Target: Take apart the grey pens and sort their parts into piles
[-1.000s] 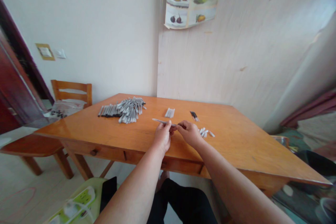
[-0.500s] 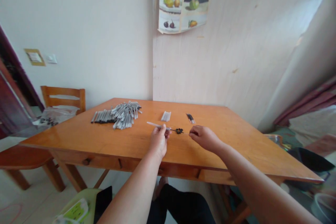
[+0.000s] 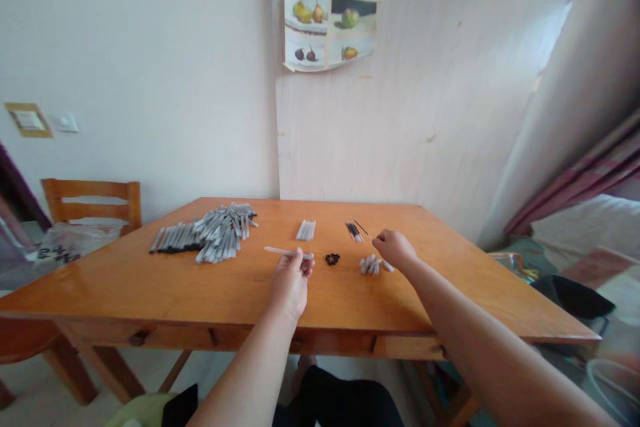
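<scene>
My left hand (image 3: 291, 279) is closed on a thin white pen barrel (image 3: 284, 252) that points left above the wooden table (image 3: 210, 287). My right hand (image 3: 395, 247) pinches a thin black refill (image 3: 361, 227) near a small bundle of black refills (image 3: 354, 231). A small black clump (image 3: 333, 258) lies on the table between my hands. Several short white caps (image 3: 371, 265) lie just under my right hand. A few white barrels (image 3: 306, 230) lie farther back.
A big pile of grey pens (image 3: 207, 235) covers the table's left back part. A wooden chair (image 3: 93, 203) with a plastic bag (image 3: 67, 243) stands at the left. A fruit poster (image 3: 327, 30) hangs on the wall. Curtain and bedding lie at the right.
My hands were together on the barrel; my right hand drew away to the right and back toward the black refills. The black clump now lies on the table. The view shifted right.
</scene>
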Demonstrator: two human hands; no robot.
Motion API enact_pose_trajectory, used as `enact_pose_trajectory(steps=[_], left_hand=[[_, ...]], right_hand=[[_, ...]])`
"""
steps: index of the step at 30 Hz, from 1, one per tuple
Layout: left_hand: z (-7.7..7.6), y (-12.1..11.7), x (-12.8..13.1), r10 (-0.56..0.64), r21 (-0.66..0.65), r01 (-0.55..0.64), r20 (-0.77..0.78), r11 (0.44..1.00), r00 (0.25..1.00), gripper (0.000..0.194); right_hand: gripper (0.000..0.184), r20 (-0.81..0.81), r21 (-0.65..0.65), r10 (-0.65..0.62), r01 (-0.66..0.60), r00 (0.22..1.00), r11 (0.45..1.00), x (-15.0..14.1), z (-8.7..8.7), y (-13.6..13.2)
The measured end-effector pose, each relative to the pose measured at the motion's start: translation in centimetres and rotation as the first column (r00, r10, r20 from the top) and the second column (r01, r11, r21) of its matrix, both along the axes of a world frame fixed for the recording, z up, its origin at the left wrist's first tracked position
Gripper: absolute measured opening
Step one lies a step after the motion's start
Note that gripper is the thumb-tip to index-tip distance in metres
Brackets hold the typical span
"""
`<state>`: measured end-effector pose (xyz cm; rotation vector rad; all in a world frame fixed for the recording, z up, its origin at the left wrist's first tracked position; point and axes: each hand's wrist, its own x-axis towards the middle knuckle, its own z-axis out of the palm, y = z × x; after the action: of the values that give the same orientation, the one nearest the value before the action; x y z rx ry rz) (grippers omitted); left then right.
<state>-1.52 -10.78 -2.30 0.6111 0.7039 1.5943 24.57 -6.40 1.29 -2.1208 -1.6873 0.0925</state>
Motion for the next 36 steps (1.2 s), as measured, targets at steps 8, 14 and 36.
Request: enact_pose_trajectory(steps=[8,14,36], left_hand=[[-0.1,0.0,0.0,-0.005,-0.012,0.005,-0.016,1.000,1.000,0.033],[0.1,-0.2,0.0,-0.001,-0.014,0.001,-0.030,1.000,1.000,0.035],[0.2,-0.3,0.2,0.009,-0.022,-0.009,-0.040,1.000,0.999,0.037]], right_hand=[[0.029,0.009,-0.107,-0.111,0.112,0.994,0.988,-1.4,-0.2,2.8],[0.035,0.000,-0.147,-0.138,0.136,0.990,0.980,-2.1,-0.3,4.4],[0.038,-0.008,-0.079,-0.129,0.128,0.992,0.989,-1.5,-0.3,4.6]])
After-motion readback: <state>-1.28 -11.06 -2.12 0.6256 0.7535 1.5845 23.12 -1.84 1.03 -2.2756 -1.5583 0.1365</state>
